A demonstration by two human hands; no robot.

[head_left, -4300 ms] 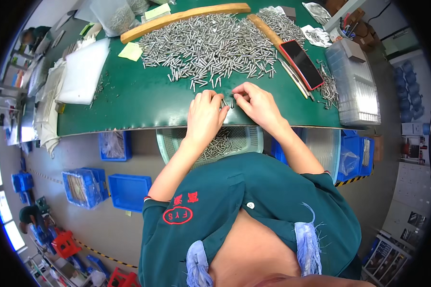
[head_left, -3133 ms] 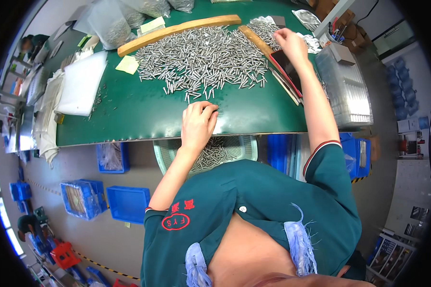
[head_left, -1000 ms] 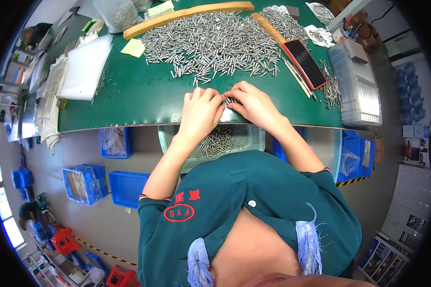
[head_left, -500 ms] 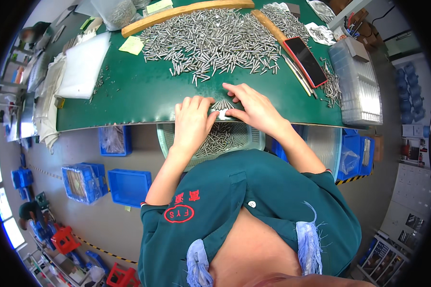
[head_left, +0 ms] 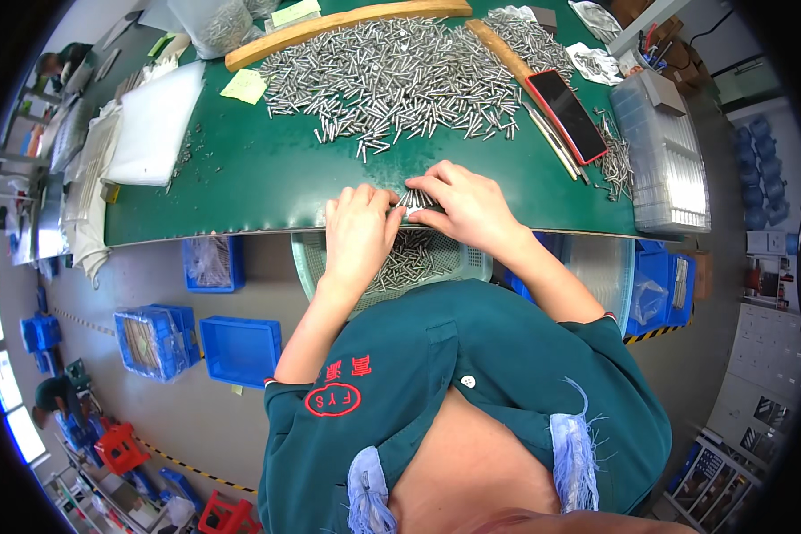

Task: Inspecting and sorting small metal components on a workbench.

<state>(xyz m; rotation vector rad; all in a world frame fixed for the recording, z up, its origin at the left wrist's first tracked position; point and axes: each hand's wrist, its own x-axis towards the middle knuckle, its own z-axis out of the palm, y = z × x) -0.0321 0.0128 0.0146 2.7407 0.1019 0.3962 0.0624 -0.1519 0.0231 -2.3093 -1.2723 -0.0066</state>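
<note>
A small fanned row of slim metal pins (head_left: 415, 198) lies at the front edge of the green table, between my two hands. My left hand (head_left: 358, 230) bends its fingers and thumb around the left end of the row. From the other side my right hand (head_left: 472, 210) pinches the row, index finger on the far side and thumb on the near side. Fingertips partly hide the pins. Beyond them spreads a large heap of similar pins (head_left: 392, 76). Below the table edge, a pale green basket (head_left: 481, 256) holds more pins.
Wooden bars (head_left: 347, 29) border the heap. To its right lie a red-edged phone (head_left: 568, 116), thin rods (head_left: 556, 142) and clear plastic trays (head_left: 659, 160). White foam sheets (head_left: 156, 120) are on the left. Blue bins (head_left: 240, 347) stand on the floor.
My right hand has shifted slightly left, and its raised index finger has come down onto the row of pins. My left hand has barely moved.
</note>
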